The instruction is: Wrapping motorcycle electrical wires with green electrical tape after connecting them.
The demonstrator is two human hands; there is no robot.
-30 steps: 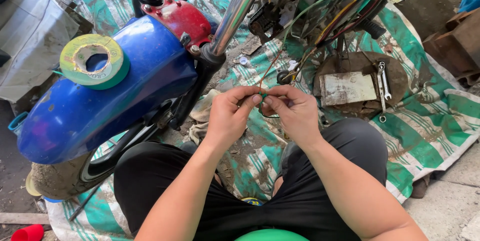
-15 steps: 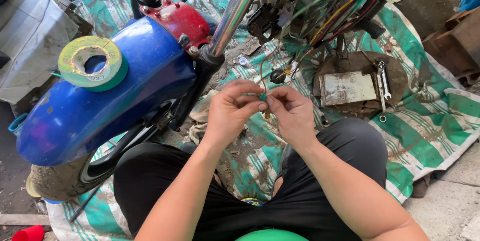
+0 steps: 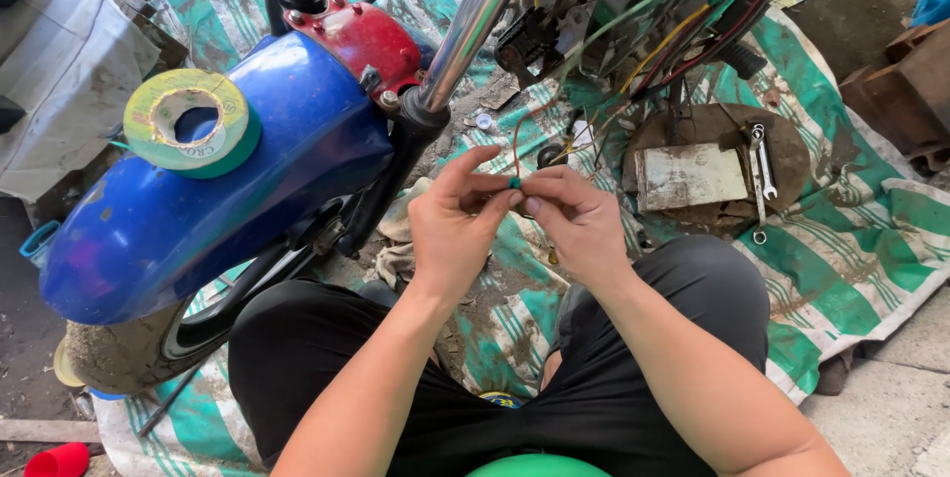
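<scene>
While the person sits on the ground facing a motorcycle's front end, the left hand [image 3: 457,225] and right hand [image 3: 579,220] meet at the fingertips, both in a narrow grip on a thin wire with a small green-wrapped spot [image 3: 514,182], held up near the bike's hanging bundle of coloured wires [image 3: 683,32], probably so the joint stays taut. A roll of yellow-green tape [image 3: 188,121] rests on the blue metal fender [image 3: 218,200] at left, within easy reach. Two steel spanners [image 3: 760,175] lie on the green-and-white striped tarp [image 3: 871,230] to the right.
</scene>
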